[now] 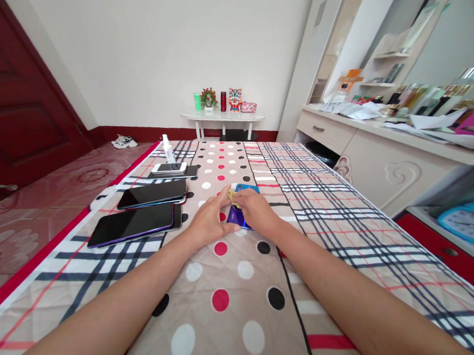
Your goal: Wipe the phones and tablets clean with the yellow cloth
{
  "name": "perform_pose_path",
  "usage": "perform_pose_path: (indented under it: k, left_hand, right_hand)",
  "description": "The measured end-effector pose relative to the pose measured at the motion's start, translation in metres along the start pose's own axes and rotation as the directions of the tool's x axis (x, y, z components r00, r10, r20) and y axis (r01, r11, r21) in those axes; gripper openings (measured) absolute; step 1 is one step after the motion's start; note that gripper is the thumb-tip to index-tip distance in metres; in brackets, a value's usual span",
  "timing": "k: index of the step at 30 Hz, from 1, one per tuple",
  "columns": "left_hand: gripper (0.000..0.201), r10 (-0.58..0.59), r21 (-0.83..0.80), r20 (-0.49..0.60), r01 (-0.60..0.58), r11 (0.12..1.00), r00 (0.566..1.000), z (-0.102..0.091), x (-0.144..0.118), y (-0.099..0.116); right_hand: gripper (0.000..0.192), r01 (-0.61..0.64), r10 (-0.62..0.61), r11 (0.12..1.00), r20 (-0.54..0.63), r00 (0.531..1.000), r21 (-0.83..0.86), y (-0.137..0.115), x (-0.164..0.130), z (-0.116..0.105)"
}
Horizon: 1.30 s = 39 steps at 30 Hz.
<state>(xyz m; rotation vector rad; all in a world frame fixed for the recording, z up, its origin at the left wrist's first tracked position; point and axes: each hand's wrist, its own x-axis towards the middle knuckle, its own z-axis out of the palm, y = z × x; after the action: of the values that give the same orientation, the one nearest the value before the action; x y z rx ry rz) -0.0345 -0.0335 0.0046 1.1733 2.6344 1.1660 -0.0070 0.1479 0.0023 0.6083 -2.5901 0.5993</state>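
Observation:
Both my hands meet over a blue-purple phone (237, 217) lying on the patterned bedspread (237, 287). My left hand (210, 222) rests flat beside it, fingers touching its left edge. My right hand (256, 211) covers its right side and pinches a small yellowish cloth (232, 196) against the phone's upper end. Left of my hands lie two large black phones (134, 224) (153, 194) side by side. Farther back a white phone (169, 168) rests on a dark one, with a small spray bottle (167, 148) behind them.
A white dresser (366, 156) with papers and cosmetics runs along the right of the bed. A blue clock (472, 223) sits low at right. A small white table (222, 118) with ornaments stands against the far wall. A dark red door (9, 97) is at left.

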Motion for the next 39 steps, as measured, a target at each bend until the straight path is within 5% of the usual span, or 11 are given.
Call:
perform_pose_path:
  k: [9,16,24,30,39]
  left_hand:
    - [0.112,-0.023,-0.039,-0.001,0.023,0.999,1.0,0.001,0.001,-0.006]
    - [0.118,-0.038,-0.008,-0.089,0.037,0.999,0.995,0.003,0.0,-0.008]
    - [0.117,-0.03,0.028,-0.075,0.032,0.999,0.997,0.001,0.0,-0.006]
    - [0.114,-0.022,0.033,-0.046,0.024,0.999,0.999,0.001,-0.002,-0.007]
    - [0.11,-0.033,0.036,-0.042,0.034,0.999,0.999,0.002,-0.001,-0.009]
  right_hand:
    - [0.029,-0.347,0.325,0.894,-0.122,0.938,-0.283,0.049,0.027,-0.006]
    - [0.036,-0.1,0.113,0.971,0.049,0.992,-0.217,0.014,0.032,0.006]
    - [0.021,0.126,-0.13,0.992,0.177,0.976,0.032,-0.028,0.004,-0.004]
    - [0.026,0.049,-0.055,0.995,0.072,0.996,0.083,-0.034,-0.025,-0.013]
    - [0.029,-0.129,0.125,0.975,-0.033,0.992,-0.179,0.005,-0.029,-0.029]
